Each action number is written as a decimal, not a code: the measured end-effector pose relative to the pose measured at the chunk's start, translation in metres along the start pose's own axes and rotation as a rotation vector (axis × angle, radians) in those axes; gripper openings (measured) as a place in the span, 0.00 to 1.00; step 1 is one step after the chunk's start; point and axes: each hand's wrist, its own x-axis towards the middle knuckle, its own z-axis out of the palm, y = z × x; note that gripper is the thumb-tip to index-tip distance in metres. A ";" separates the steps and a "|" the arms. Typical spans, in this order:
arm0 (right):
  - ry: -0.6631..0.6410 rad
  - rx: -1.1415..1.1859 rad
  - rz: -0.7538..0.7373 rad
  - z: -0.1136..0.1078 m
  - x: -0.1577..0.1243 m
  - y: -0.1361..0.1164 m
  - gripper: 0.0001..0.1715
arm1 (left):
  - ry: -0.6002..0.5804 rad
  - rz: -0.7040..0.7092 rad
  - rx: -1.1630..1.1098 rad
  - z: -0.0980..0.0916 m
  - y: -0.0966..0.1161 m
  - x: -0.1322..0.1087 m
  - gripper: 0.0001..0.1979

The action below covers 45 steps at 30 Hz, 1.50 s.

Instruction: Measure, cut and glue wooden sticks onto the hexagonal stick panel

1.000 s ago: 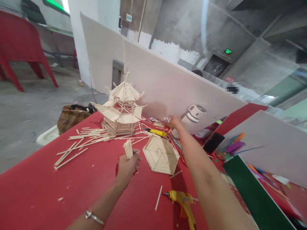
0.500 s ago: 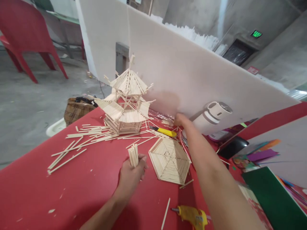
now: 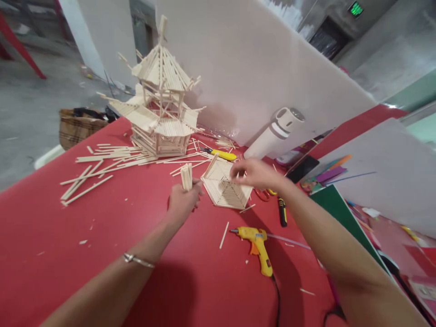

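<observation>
My left hand (image 3: 184, 197) is closed around an upright bundle of short wooden sticks (image 3: 186, 176) over the red table. Above the hexagonal stick panel (image 3: 226, 193) hovers my right hand (image 3: 250, 173), its fingers curled; whether anything is between them is too small to tell. Behind my left hand stands a stick pagoda (image 3: 160, 118) with two roof tiers. A yellow cutter knife (image 3: 223, 155) lies behind the panel. The yellow glue gun (image 3: 255, 240) rests nearer me, with a single stick (image 3: 224, 235) to its left.
Loose sticks (image 3: 98, 168) spread across the left of the table (image 3: 85, 277). A white bottle (image 3: 272, 134) leans near the white partition. At right are yellow-black pliers (image 3: 282, 211), a green board (image 3: 347, 218) and coloured papers. The glue gun's cord runs toward me.
My right hand has come back from beside the bottle to above the hexagonal panel. The view has shifted downward and to the right. My left hand still holds the stick bundle.
</observation>
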 end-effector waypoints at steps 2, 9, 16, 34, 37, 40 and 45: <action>-0.132 -0.099 -0.127 0.028 -0.035 -0.044 0.13 | -0.004 0.008 0.005 0.000 0.000 0.000 0.11; -0.099 -0.503 -0.275 0.114 -0.074 -0.106 0.10 | 0.016 0.064 0.006 -0.001 -0.001 0.000 0.10; 0.006 -0.535 0.099 0.062 -0.073 -0.049 0.10 | -0.054 0.062 -0.015 0.000 -0.002 0.002 0.11; 0.123 -0.384 0.305 0.027 -0.081 0.041 0.08 | -0.175 0.018 -0.071 0.006 -0.006 -0.008 0.11; 0.247 -0.425 0.471 -0.012 -0.024 0.043 0.08 | -0.163 0.013 -0.079 0.007 -0.010 -0.005 0.12; 0.094 -0.409 0.617 -0.027 0.052 0.047 0.13 | -0.142 -0.029 -0.090 0.007 -0.009 -0.004 0.10; 0.116 -0.392 0.633 -0.022 0.135 0.061 0.23 | -0.153 -0.091 -0.118 0.006 -0.003 -0.004 0.07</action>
